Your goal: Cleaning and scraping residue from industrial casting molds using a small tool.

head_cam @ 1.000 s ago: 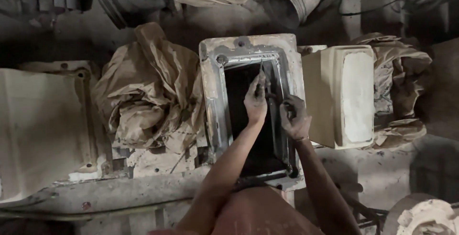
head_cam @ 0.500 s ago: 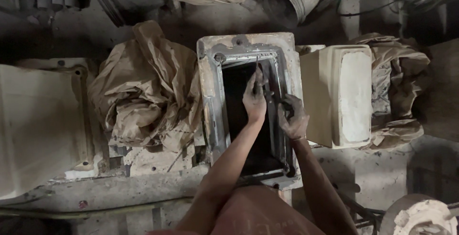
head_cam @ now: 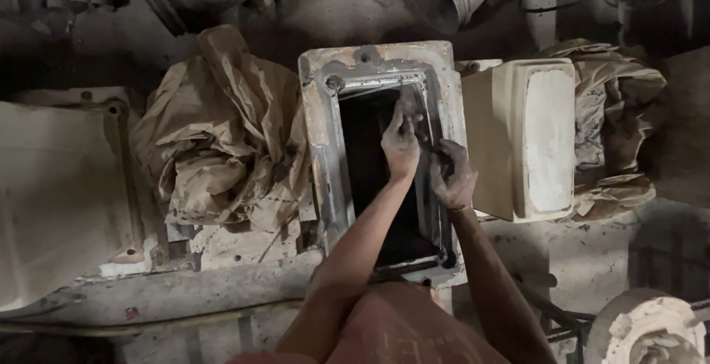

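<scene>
Across a dusty grey workshop floor (head_cam: 244,290) lie several big pale plaster moulds: a wide one (head_cam: 59,194) at the left, a boxy one (head_cam: 529,138) at the right, and crumpled brown paper (head_cam: 214,131) between (everything carries grey dust). At the centre stands a rectangular mould (head_cam: 318,142) with a dark cavity. The left hand (head_cam: 401,138) rests on its inner right wall, fingers together and stretched. The right hand (head_cam: 452,175) grips the rim, fingers curled.
</scene>
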